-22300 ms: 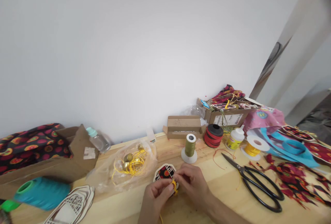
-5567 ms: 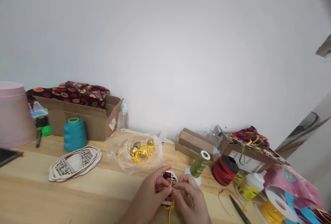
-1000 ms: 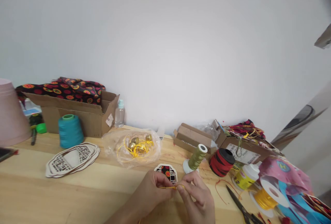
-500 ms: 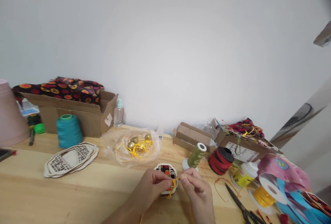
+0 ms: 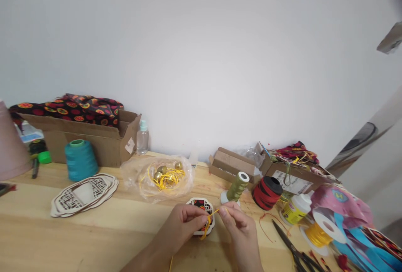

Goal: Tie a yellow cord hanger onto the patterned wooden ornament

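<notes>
My left hand [image 5: 182, 226] is closed, with thumb and forefinger pinching a yellow cord [image 5: 206, 229] whose short end hangs down. My right hand [image 5: 240, 228] is also closed, and its fingertips grip another stretch of the same cord, which runs taut between the two hands. Right below them lies a wooden ornament [image 5: 198, 201] with a cut-out lattice and dark patterned fabric, partly hidden by the left hand. I cannot tell whether the cord is attached to the ornament.
Left are stacked wooden frames [image 5: 84, 194], a teal thread cone [image 5: 81, 161] and a cardboard box [image 5: 84, 142]. Bells on cords lie in a plastic bag [image 5: 135, 178]. Right stand a green thread spool [image 5: 237, 188], red cord roll [image 5: 266, 194], glue bottle [image 5: 295, 209], yellow spool [image 5: 320, 234] and scissors [image 5: 292, 247].
My right hand has drawn slightly away from the left, so a longer stretch of yellow cord shows between them. The whole view has shifted a little.
</notes>
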`<state>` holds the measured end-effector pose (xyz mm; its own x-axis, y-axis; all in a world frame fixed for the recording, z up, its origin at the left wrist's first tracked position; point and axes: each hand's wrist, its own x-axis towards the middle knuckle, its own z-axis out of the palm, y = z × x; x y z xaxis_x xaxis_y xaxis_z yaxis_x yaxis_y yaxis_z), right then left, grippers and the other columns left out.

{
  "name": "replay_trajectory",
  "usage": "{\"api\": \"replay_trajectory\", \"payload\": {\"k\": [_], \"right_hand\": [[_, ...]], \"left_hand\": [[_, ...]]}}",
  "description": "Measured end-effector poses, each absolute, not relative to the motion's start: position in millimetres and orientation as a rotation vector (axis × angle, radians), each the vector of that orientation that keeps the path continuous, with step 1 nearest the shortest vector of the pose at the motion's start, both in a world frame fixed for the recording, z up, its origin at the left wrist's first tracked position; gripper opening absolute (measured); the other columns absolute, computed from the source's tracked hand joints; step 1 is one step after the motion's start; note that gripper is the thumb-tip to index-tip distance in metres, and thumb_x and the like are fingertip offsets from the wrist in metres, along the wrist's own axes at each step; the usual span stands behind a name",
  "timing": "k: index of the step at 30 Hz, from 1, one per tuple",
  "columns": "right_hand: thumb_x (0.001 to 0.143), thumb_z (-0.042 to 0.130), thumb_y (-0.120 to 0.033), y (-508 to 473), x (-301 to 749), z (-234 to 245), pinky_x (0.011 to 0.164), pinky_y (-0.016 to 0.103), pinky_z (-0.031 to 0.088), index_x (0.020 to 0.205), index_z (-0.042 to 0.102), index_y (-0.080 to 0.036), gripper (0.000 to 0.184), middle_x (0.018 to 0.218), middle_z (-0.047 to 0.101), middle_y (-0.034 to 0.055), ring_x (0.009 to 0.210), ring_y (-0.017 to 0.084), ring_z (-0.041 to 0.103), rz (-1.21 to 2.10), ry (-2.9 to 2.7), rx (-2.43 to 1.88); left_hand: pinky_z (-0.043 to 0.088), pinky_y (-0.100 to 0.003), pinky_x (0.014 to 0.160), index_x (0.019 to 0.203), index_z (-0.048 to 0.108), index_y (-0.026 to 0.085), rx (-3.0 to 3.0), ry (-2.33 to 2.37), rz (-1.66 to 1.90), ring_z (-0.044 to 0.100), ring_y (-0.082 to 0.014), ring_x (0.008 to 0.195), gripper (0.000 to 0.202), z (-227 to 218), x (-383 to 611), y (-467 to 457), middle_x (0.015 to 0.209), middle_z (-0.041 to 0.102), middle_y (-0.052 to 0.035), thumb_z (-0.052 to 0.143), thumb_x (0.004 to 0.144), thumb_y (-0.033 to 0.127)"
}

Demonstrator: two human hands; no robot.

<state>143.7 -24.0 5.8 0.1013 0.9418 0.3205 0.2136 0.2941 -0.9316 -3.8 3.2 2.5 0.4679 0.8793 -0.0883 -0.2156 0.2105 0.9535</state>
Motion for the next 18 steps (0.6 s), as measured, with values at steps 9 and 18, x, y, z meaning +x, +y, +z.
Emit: {"api": "replay_trajectory", "payload": {"k": [9, 18], "right_hand": [[0.068, 0.058, -0.034, -21.1, 140.4, 7.6, 0.056, 0.023, 0.034, 0.051, 0.057, -0.014, 0.026, 0.060, 0.047, -0.0002, 0.059, 0.013, 0.042, 1.033, -1.131, -1.144], [0.063, 0.060, -0.042, -19.4, 137.0, -2.7, 0.035, 0.017, 0.017, 0.057, 0.055, -0.013, 0.030, 0.036, 0.028, -0.0097, 0.035, 0.004, 0.022, 1.210, -0.978, -1.174]], "left_hand": [[0.012, -0.018, 0.035, 0.056, 0.062, 0.011, 1.148, 0.868, 0.863, 0.019, -0.0019, 0.031, 0.032, 0.0, -2.2, 2.7, 0.031, 0.034, 0.0098, 0.064, 0.056, 0.042], [0.039, -0.021, 0.055, 0.072, 0.068, 0.011, 1.102, 0.785, 0.880, 0.054, -0.0114, 0.054, 0.027, -7.0, -4.5, 5.3, 0.062, 0.066, -0.0036, 0.065, 0.059, 0.035]]}}
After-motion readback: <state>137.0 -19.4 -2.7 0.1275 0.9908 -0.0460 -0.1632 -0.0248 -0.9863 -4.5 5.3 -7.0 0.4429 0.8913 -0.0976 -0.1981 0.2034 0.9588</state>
